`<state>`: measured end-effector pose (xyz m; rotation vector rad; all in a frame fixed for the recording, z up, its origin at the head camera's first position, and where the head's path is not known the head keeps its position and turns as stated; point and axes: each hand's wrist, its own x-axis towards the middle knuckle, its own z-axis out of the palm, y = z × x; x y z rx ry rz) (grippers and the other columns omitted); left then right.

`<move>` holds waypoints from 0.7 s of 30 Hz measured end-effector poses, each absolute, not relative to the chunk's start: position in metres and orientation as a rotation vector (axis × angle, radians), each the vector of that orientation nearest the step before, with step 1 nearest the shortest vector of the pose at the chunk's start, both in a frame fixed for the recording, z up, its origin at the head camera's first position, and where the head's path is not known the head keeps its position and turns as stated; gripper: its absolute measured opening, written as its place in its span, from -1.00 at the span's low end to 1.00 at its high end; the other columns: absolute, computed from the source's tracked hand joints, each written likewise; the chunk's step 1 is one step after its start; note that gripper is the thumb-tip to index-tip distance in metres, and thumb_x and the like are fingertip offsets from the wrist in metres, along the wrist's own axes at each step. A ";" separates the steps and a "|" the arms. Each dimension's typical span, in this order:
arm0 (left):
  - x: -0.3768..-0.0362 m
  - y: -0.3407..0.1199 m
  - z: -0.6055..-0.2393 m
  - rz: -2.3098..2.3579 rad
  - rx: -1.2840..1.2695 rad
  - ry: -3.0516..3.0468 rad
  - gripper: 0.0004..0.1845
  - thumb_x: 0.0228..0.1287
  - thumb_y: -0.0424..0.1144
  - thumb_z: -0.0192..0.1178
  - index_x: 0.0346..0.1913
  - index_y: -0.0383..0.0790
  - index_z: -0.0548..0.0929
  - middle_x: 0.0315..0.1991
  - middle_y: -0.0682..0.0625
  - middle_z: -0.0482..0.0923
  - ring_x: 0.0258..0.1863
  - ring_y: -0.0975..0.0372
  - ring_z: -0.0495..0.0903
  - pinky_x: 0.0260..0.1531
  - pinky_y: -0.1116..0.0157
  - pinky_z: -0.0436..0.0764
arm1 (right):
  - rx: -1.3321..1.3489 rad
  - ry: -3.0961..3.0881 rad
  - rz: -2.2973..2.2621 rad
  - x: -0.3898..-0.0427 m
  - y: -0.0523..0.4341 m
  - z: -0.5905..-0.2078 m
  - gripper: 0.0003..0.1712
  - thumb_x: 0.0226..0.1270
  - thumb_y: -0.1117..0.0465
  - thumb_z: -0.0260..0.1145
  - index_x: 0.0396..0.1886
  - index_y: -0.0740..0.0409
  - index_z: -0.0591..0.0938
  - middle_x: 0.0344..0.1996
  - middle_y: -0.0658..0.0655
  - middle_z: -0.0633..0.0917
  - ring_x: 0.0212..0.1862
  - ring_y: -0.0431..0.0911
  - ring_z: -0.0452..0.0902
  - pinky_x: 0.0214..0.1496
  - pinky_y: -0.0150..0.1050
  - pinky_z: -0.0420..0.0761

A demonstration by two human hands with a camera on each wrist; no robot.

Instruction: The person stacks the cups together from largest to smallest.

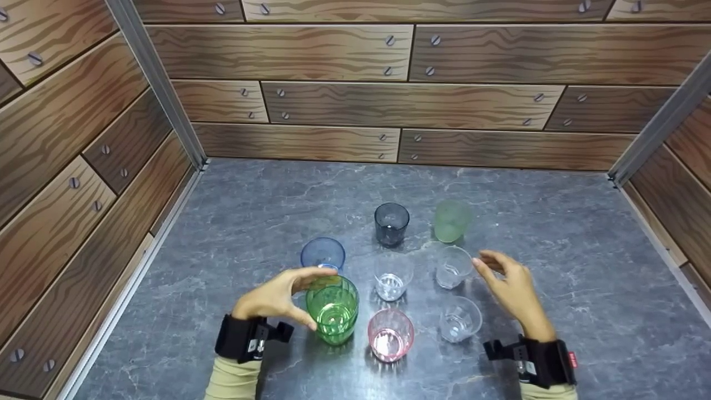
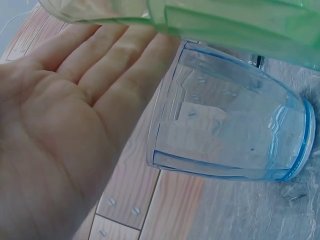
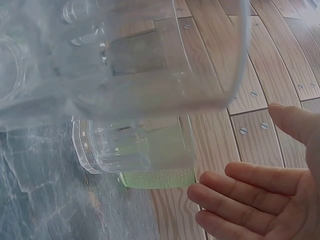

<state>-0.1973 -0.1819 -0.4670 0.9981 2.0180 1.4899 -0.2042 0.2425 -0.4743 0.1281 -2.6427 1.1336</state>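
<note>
Head view, as I read it from the remote station: eight plastic tumblers stand upright on a grey marbled tabletop (image 1: 250, 222) inside a wood-panelled enclosure; I see no contents in any of them.

Left hand (image 1: 276, 297): held wide, fingers arched over the rim and thumb at the near side of the bright green tumbler (image 1: 332, 309), which stands at the front left of the group; whether the fingers touch it I cannot tell; the left wrist view shows the palm flat and spread, with the green wall just above the fingertips. Just behind it stands the blue tumbler (image 1: 323, 254), which the wrist view shows as pale blue, clear and hollow.

Right hand (image 1: 514, 291): relaxed and spread, holding nothing, fingertips just beside the clear tumbler at the middle right (image 1: 453, 267) without gripping it; the right wrist view shows the fingers loosely extended beside clear walls.

Remaining vessels: a pink tumbler (image 1: 390, 335) at front centre, beside the green one; a clear tumbler at front right (image 1: 460, 319); a clear ribbed tumbler at the centre (image 1: 392, 276); a smoky dark tumbler (image 1: 391, 224) at the back centre; a frosted pale green tumbler (image 1: 451, 221) at the back right, also seen behind clear glass in the right wrist view.
</note>
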 end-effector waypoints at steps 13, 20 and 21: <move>-0.197 -0.183 -0.468 1.467 0.985 2.029 -0.07 -0.21 -0.28 0.46 0.33 -0.13 0.25 0.33 -0.09 0.34 0.32 0.08 0.34 0.36 0.42 0.33 | 0.128 -2.608 1.179 -0.201 0.242 -0.473 -0.59 0.26 0.18 0.24 0.01 0.37 0.55 -0.10 0.34 0.68 -0.11 -0.03 0.65 0.10 -0.04 0.60; -0.198 -0.182 -0.469 1.462 0.979 2.052 -0.06 -0.23 -0.26 0.47 0.33 -0.13 0.26 0.32 -0.09 0.34 0.32 0.11 0.34 0.34 0.49 0.32 | 0.167 -2.599 1.217 -0.201 0.239 -0.470 -0.57 0.26 0.17 0.24 0.02 0.39 0.54 -0.07 0.37 0.66 -0.03 0.18 0.61 0.11 0.01 0.58; -0.199 -0.182 -0.469 1.463 0.988 2.053 -0.06 -0.23 -0.26 0.47 0.33 -0.13 0.26 0.32 -0.10 0.34 0.32 0.11 0.35 0.34 0.49 0.32 | 0.165 -2.598 1.218 -0.201 0.239 -0.470 -0.57 0.26 0.17 0.24 0.01 0.39 0.54 -0.08 0.37 0.66 -0.03 0.18 0.61 0.11 0.01 0.58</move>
